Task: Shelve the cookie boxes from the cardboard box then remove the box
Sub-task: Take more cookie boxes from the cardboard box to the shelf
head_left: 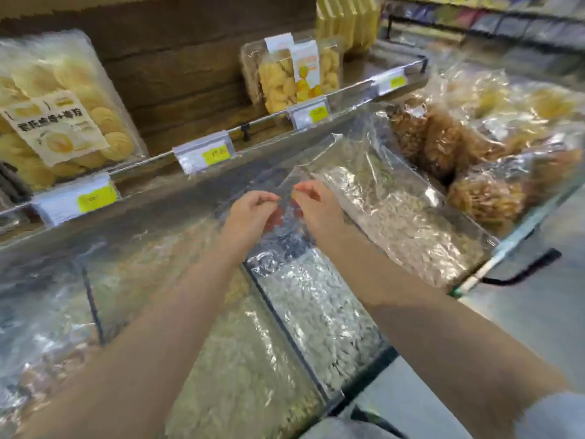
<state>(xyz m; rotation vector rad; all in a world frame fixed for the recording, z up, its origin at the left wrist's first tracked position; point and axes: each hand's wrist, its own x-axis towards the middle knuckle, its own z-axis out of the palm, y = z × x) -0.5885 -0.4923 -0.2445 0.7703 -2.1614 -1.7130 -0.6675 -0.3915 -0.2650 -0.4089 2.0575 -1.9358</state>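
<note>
Curled fingers on both hands draw toward the thumbs: the left hand (250, 213) and right hand (316, 205) meet close together at the near edge of a clear plastic cover (395, 198). Blur hides whether they pinch that edge or hold nothing, so I cannot tell. Judging by the pose, they are likely fussing with the cover rather than carrying stock.

Nearest, below the forearms, sit clear bins of pale seeds (316, 312), set side by side and covered, probably to keep loose goods clean.

Beyond the hands, price tags (205, 155) clip to the shelf rail, each with a yellow sticker; the figures are too smeared to read.

Above them, on the wooden shelf (196, 134), the cookie boxes stand upright, faces outward for shoppers: a large one (63, 106) at left with a cream label in Chinese characters, not legible, and a smaller one (294, 74) with an orange-and-white label. Between them the shelf is bare.

No cardboard box is in view.
</note>
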